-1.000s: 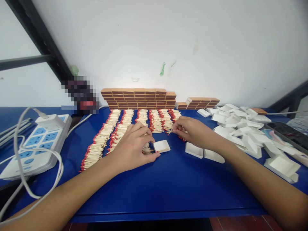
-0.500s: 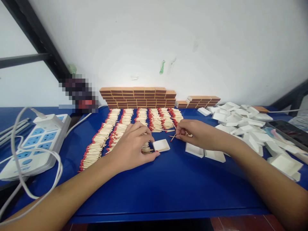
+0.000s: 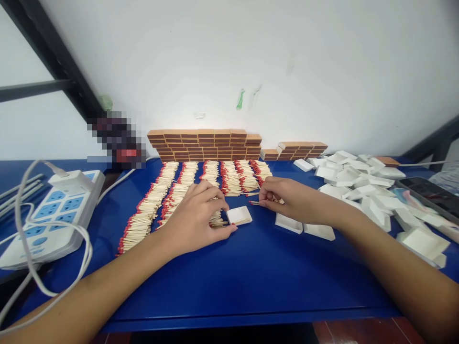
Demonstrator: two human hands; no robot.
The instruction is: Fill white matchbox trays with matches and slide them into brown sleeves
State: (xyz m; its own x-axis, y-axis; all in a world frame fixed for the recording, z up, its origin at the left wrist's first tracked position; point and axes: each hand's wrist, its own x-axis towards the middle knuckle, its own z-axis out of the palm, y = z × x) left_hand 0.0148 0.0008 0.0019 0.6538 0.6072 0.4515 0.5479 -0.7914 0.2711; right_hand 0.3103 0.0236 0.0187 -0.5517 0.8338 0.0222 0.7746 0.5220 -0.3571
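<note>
My left hand [image 3: 202,217] grips a small white matchbox tray [image 3: 241,213] at its left end, thumb in front and fingers behind. At least one red-headed match lies inside the tray. To the right of it, my right hand [image 3: 281,197] pinches matches [image 3: 254,202] between thumb and fingertips, their red heads pointing left; how many is hidden. Rows of red-tipped matches [image 3: 143,217] run across the blue table behind and left of my hands. Two more white trays [image 3: 289,222] lie just below my right hand.
Stacked brown matchboxes [image 3: 204,145] line the wall, with a lower stack [image 3: 301,149] to their right. A heap of white trays [image 3: 358,179] and a dark phone [image 3: 430,196] occupy the right side. At left sits a power strip [image 3: 68,210] with looping white cables.
The matches in my right fingers, crossed and splayed before, now lie closer together and point left. My left hand keeps the tray in the same place.
</note>
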